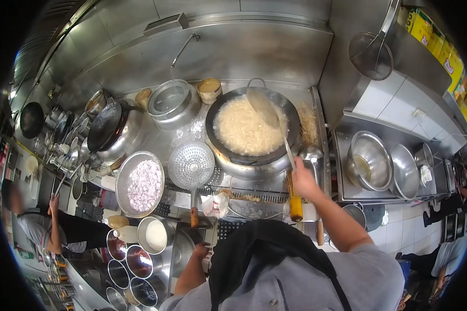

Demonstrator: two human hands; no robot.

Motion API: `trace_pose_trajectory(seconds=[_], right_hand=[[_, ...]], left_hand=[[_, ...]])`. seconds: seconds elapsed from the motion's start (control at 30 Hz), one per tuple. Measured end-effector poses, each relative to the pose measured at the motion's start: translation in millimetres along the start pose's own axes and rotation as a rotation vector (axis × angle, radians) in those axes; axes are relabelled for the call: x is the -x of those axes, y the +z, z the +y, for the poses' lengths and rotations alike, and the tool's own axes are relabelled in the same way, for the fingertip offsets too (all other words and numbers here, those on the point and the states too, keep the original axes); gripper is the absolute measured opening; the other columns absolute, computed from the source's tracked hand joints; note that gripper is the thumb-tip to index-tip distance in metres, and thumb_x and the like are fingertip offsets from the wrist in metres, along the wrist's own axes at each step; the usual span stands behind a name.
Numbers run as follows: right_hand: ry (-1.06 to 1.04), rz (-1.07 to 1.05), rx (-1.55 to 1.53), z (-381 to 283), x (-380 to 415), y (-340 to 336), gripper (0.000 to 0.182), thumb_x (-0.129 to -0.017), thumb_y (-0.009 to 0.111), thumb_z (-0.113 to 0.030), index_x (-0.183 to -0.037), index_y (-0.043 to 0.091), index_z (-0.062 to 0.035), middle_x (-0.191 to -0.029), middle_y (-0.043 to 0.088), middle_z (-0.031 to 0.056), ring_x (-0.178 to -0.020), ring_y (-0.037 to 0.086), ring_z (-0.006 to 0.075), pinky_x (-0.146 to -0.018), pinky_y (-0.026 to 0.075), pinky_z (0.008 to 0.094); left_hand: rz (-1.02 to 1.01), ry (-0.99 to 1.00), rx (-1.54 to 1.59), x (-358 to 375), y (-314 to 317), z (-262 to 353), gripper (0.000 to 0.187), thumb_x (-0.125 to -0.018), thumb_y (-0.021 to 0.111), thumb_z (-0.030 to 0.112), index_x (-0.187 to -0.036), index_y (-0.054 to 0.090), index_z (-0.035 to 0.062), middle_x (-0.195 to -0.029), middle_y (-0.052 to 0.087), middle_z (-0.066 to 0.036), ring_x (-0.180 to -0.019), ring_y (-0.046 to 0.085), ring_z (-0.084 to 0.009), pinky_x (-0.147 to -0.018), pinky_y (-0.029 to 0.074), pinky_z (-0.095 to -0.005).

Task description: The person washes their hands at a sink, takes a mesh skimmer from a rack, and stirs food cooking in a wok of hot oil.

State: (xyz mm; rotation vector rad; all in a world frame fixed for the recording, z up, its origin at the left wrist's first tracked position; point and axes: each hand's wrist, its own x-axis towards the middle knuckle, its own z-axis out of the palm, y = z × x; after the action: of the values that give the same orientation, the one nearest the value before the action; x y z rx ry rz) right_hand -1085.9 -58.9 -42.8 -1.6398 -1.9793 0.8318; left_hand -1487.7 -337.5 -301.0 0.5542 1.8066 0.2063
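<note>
My right hand (304, 180) is closed round the long handle of a wok spatula (263, 108), its broad blade smeared by motion over the wok. Pale, foamy, bubbling food (246, 132) fills much of the black wok (213, 142), which sits on the stove. A yellow-handled tool (296, 207) lies just below my right hand. My left hand (201, 251) is low by the counter edge near a metal bowl (183, 246); its fingers look loosely apart, and I see nothing in them. A perforated skimmer (191, 164) rests left of the wok, handle towards me.
A bowl of chopped pinkish-white pieces (145, 185) and a metal pot (174, 103) stand left. Several sauce containers (139, 260) are lower left. Steel bowls (370, 160) occupy the right counter. A strainer (371, 56) hangs upper right. Another person (46, 228) works at the left.
</note>
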Motion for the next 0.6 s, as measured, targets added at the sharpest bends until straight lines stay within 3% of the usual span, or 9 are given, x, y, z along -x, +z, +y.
trace_pose_trajectory(seconds=[0.1,0.23,0.33,0.37,0.47,0.57,0.6], right_hand=[[0.011,-0.030,0.078,14,-22,34,0.048,-0.087,0.041,-0.004,-0.134,0.034,-0.0032,-0.089,0.062,0.0310,-0.086,0.060,0.0480,-0.080,0.045,0.0531],[-0.031,-0.008,0.063,-50,-60,24,0.057,-0.084,0.041,0.000,-0.140,0.031,-0.0017,-0.094,0.061,0.0327,-0.092,0.059,0.0468,-0.084,0.044,0.0511],[-0.081,0.067,0.143,-79,-90,17,0.064,-0.082,0.042,0.002,-0.144,0.026,-0.0016,-0.098,0.061,0.0328,-0.094,0.060,0.0449,-0.083,0.046,0.0493],[-0.108,0.097,0.181,-80,-99,15,0.067,-0.081,0.043,0.002,-0.145,0.025,-0.0016,-0.099,0.061,0.0327,-0.094,0.061,0.0443,-0.083,0.046,0.0486],[-0.037,0.005,0.322,-65,-123,13,0.067,-0.081,0.042,0.004,-0.146,0.024,-0.0016,-0.102,0.061,0.0318,-0.097,0.061,0.0418,-0.084,0.047,0.0467],[-0.032,-0.005,0.337,-42,-114,1,0.070,-0.080,0.045,0.005,-0.146,0.025,-0.0027,-0.102,0.062,0.0305,-0.097,0.062,0.0407,-0.085,0.048,0.0467],[-0.043,0.001,0.333,-46,-107,-3,0.070,-0.079,0.045,0.005,-0.146,0.025,-0.0034,-0.102,0.062,0.0302,-0.097,0.062,0.0406,-0.085,0.048,0.0467]], left_hand=[[-0.066,-0.009,-0.154,-2,6,-8,0.040,-0.083,0.064,0.008,-0.123,0.058,0.0123,-0.094,0.068,-0.007,-0.077,0.067,-0.0182,-0.058,0.053,-0.0372],[-0.108,0.071,-0.209,-34,-12,-14,0.037,-0.087,0.058,0.009,-0.124,0.057,0.0109,-0.102,0.068,-0.009,-0.079,0.069,-0.0201,-0.052,0.053,-0.0364],[-0.093,0.047,0.083,-44,-29,1,0.029,-0.088,0.050,0.013,-0.113,0.063,0.0035,-0.092,0.069,-0.012,-0.080,0.069,-0.0243,-0.056,0.054,-0.0364],[-0.065,0.072,0.016,-46,-34,7,0.026,-0.089,0.048,0.010,-0.111,0.060,0.0044,-0.087,0.066,-0.010,-0.072,0.068,-0.0213,-0.048,0.052,-0.0329],[-0.313,-0.022,-0.068,-109,-58,5,0.037,-0.089,0.054,0.010,-0.126,0.054,0.0070,-0.106,0.067,-0.010,-0.078,0.067,-0.0217,-0.050,0.052,-0.0368],[-0.082,0.082,0.316,-86,-43,24,0.036,-0.087,0.054,0.009,-0.123,0.055,0.0063,-0.106,0.067,-0.012,-0.082,0.068,-0.0227,-0.049,0.052,-0.0378],[-0.116,0.220,0.170,-83,-43,23,0.033,-0.088,0.054,0.011,-0.120,0.056,0.0066,-0.105,0.067,-0.012,-0.081,0.068,-0.0224,-0.049,0.052,-0.0374]])
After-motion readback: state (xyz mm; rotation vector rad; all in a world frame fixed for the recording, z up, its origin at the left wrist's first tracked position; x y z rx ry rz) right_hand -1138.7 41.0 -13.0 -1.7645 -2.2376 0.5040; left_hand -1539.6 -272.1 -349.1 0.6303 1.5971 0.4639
